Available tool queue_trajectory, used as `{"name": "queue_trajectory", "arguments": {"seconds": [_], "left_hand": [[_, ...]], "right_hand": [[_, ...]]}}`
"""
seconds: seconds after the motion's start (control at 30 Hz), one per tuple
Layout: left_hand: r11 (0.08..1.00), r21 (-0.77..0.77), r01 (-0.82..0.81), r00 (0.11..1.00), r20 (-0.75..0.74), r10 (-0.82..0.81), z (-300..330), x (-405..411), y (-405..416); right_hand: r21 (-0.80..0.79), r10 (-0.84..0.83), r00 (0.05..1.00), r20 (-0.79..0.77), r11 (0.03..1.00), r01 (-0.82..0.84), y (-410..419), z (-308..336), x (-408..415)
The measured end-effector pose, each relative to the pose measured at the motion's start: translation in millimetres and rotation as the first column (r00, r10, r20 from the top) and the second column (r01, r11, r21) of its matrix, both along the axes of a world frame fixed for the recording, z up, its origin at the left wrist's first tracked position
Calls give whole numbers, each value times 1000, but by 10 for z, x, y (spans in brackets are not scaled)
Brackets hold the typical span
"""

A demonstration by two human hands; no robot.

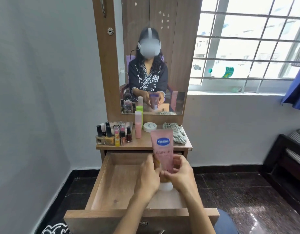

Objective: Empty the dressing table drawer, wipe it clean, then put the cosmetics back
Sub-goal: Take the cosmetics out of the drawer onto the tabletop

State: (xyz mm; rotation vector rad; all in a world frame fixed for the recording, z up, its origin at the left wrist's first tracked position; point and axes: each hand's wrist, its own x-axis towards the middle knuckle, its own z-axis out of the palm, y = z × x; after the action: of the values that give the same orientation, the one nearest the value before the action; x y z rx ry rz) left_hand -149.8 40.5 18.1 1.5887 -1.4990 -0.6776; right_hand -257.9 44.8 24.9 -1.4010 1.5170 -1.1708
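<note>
Both hands hold a pink Vaseline lotion tube (162, 149) upright, white cap down, over the open wooden drawer (102, 183). The left hand (148, 178) wraps its fingers round the lower left side, and the right hand (179, 174) pinches the lower right side. The drawer sticks out from a small wooden dressing table (146, 144). On the top stand nail polish bottles (110, 135) on the left, a tall pink bottle (138, 126), a round white jar (150, 127) and a crumpled cloth (177, 133) on the right. A mirror (154, 56) rises behind them. The walls are pale grey, the floor is dark and shiny, and a barred window (250, 39) lets in bright light on the right.
</note>
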Motion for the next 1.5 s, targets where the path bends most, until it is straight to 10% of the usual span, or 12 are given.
{"name": "queue_trajectory", "arguments": {"seconds": [0.33,1.5], "left_hand": [[912,-397,-97,995,-73,74,732,296,-536],[926,-242,-291,942,96,321,243,221,-1165]], "right_hand": [[-256,180,955,238,960,-117,-780,718,278],[-146,176,975,134,977,-156,-1585,167,306]]}}
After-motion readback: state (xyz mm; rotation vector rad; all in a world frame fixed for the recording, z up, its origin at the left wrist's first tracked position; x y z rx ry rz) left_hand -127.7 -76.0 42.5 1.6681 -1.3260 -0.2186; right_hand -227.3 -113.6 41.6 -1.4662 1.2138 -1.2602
